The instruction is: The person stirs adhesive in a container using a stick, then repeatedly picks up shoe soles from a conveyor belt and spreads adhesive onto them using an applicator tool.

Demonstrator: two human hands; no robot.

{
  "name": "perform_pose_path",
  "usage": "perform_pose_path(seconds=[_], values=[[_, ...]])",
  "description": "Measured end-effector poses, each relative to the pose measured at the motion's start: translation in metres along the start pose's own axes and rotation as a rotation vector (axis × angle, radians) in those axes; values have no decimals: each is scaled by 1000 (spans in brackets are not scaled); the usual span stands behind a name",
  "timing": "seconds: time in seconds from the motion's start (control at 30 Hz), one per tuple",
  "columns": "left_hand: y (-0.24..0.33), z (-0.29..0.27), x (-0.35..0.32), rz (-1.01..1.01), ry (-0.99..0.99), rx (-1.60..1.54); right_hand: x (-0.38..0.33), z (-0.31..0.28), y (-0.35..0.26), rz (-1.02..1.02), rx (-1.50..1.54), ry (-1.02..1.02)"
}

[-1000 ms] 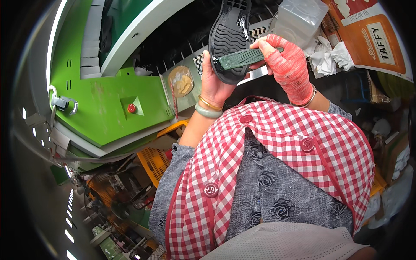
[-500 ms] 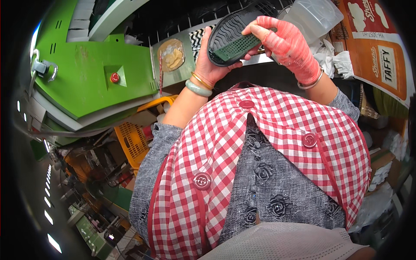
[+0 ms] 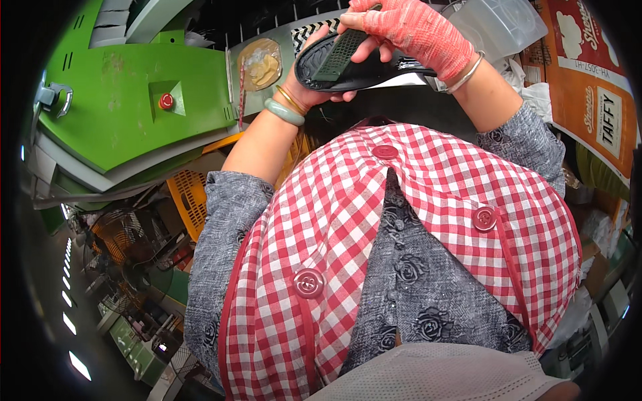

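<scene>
A black shoe sole (image 3: pixel 374 70) lies flat across my left hand (image 3: pixel 307 90), which cups it from below at the heel end. My right hand (image 3: pixel 408 27), in a worn red glove, presses a dark green ribbed strip (image 3: pixel 341 53) down onto the sole's upper face. Both hands are raised in front of my chest, near the top of the view. A pale green bangle (image 3: pixel 284 112) and a thin gold bracelet circle my left wrist. Two silver bangles (image 3: pixel 461 70) ring my right wrist.
A green machine (image 3: pixel 134 113) with a red button (image 3: pixel 166 101) stands to my left. An orange crate (image 3: pixel 190 197) sits below it. A clear plastic tub (image 3: pixel 501 27) and an orange cardboard box (image 3: pixel 595 100) are to the right. A fan (image 3: pixel 124 230) stands lower left.
The sole has tipped from upright to lying flat in my left hand. My right hand has moved over it and now presses the green strip onto it. The view has shifted downward.
</scene>
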State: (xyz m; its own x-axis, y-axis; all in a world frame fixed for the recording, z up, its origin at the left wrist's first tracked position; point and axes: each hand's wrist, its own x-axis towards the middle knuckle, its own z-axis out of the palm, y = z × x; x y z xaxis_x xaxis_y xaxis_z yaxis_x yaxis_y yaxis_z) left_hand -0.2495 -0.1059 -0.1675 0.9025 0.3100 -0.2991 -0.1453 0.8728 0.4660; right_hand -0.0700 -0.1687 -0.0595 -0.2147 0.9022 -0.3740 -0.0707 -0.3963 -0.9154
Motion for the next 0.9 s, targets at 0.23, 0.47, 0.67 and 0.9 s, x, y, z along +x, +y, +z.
perform_pose_path(seconds=[0.23, 0.47, 0.67, 0.9], values=[[8, -16, 4, -171, -15, 60, -2, -14, 6, -30, -65, 3], [14, -11, 11, -238, -26, 60, -12, -28, 8, -4, -55, 38], [19, -3, 16, -264, -4, 47, -23, -40, 2, -28, -209, 2], [24, -5, 18, -228, -50, 116, -34, -56, 3, -131, -307, -32]])
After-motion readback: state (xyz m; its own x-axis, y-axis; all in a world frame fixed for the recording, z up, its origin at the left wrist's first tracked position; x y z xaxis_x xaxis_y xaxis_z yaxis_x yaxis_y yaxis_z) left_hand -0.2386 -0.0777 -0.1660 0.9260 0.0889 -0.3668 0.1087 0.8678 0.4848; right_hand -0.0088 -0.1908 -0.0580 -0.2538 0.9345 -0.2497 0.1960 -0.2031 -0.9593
